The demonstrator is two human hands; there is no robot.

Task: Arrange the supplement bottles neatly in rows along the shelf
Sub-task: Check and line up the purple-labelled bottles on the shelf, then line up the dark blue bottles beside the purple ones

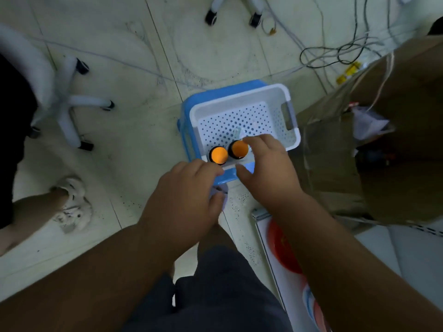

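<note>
Two orange-capped supplement bottles (227,152) upright, side by side at near edge of white perforated basket (242,97) on blue stool (187,109); likely light, rigid, smooth, best gripped round cap or body. Left hand (184,200) and right hand (268,168) loosely spread just above, holding nothing. Basket wall, cardboard box (395,140), floor cables (335,53), office chair (60,99) crowd around.

White perforated basket (285,97) seen set on blue stool (187,121), mid-frame. Two orange-capped bottles (229,152) stood side by side at basket's near edge. Left hand (184,195) reached to left bottle; right hand (266,168) reached over right one, fingers spread. Grip not discernible. Cardboard box (395,116) at right; office-chair base (72,104) far left.
</note>
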